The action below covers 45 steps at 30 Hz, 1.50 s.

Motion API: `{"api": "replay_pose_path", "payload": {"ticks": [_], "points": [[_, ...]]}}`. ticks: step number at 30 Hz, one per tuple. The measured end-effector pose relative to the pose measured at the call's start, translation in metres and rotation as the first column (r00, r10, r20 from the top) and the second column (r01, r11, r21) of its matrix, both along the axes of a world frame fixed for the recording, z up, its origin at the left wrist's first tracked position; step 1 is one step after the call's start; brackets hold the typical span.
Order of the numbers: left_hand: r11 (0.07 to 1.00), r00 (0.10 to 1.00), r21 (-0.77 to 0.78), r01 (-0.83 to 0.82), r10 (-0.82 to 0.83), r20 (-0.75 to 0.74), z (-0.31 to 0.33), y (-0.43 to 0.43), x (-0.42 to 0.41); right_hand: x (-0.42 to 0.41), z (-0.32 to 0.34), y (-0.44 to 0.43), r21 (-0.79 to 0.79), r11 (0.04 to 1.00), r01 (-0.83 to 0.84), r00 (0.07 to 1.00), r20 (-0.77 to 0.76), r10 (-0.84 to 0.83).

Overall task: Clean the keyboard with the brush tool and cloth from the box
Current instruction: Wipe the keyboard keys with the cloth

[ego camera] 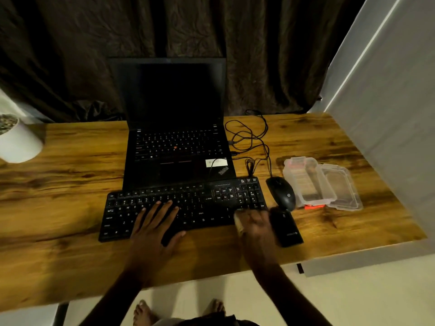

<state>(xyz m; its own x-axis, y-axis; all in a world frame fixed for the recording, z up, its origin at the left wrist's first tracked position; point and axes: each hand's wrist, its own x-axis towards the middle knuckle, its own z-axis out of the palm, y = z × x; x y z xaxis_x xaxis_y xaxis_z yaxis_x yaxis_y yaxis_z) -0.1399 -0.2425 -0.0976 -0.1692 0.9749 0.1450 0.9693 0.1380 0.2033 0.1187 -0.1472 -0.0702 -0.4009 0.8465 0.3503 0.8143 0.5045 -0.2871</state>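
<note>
A black external keyboard (202,201) lies on the wooden desk in front of a laptop. My left hand (153,224) rests flat on its left-middle keys with the fingers spread and straight. At the keyboard's front right corner, my right hand (257,225) grips a small pale object (238,221), blurred, which looks like the brush tool. The clear plastic box (303,184) stands open to the right of the mouse, its lid (341,189) folded out and an orange latch (314,206) at its front. No cloth is visible.
An open black laptop (176,147) sits behind the keyboard, with tangled cables (249,137) to its right. A black mouse (281,192) and a flat black object (286,229) lie beside my right hand. A white pot (18,142) stands at the desk's left edge.
</note>
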Motion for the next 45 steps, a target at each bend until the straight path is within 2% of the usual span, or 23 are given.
{"api": "replay_pose_path", "payload": {"ticks": [2, 8, 11, 13, 15, 22, 28, 34, 40, 43, 45], "points": [[1.0, 1.0, -0.003, 0.002, -0.002, -0.005, 0.0, 0.0, 0.0, 0.001, -0.003, -0.002, -0.03, 0.999, -0.039, 0.999, -0.003, 0.039], [1.0, 1.0, 0.003, 0.003, -0.003, -0.003, 0.001, 0.0, 0.0, 0.036, 0.0, 0.018, -0.046, 0.99, 0.136, 0.991, -0.008, -0.136], [1.0, 1.0, -0.006, 0.01, -0.01, -0.013, 0.001, 0.001, 0.0, 0.017, -0.003, 0.008, -0.053, 0.997, 0.055, 0.998, -0.015, -0.056], [1.0, 1.0, -0.009, 0.012, -0.012, -0.015, 0.001, 0.001, -0.001, 0.009, -0.005, 0.003, -0.087, 0.995, -0.058, 0.998, 0.018, 0.06], [1.0, 1.0, -0.01, 0.014, -0.014, -0.009, 0.0, 0.0, -0.002, 0.016, -0.007, 0.008, -0.083, 0.992, -0.096, 0.994, 0.051, 0.101], [1.0, 1.0, 0.0, 0.026, -0.026, -0.017, 0.001, 0.001, -0.001, 0.055, 0.0, 0.029, -0.037, 0.994, 0.102, 0.995, 0.003, -0.102], [1.0, 1.0, 0.011, 0.027, -0.027, -0.015, -0.002, 0.001, -0.002, 0.024, -0.006, 0.01, -0.026, 0.992, -0.121, 0.992, 0.033, 0.122], [1.0, 0.999, -0.019, 0.016, -0.017, -0.031, -0.003, 0.002, -0.003, 0.033, 0.001, 0.028, -0.015, 0.995, 0.102, 0.995, -0.009, -0.102], [1.0, 1.0, 0.004, 0.013, -0.013, -0.007, -0.001, 0.001, -0.002, 0.001, -0.004, 0.015, -0.059, 0.993, -0.099, 0.994, 0.031, 0.101], [1.0, 1.0, 0.0, 0.018, -0.018, -0.004, 0.001, 0.001, -0.002, 0.023, -0.002, 0.03, 0.031, 0.999, 0.012, 1.0, -0.017, -0.011], [1.0, 1.0, -0.008, 0.02, -0.02, -0.007, 0.0, 0.002, -0.002, 0.034, -0.002, 0.039, 0.033, 0.996, 0.077, 0.997, -0.022, -0.076]]}}
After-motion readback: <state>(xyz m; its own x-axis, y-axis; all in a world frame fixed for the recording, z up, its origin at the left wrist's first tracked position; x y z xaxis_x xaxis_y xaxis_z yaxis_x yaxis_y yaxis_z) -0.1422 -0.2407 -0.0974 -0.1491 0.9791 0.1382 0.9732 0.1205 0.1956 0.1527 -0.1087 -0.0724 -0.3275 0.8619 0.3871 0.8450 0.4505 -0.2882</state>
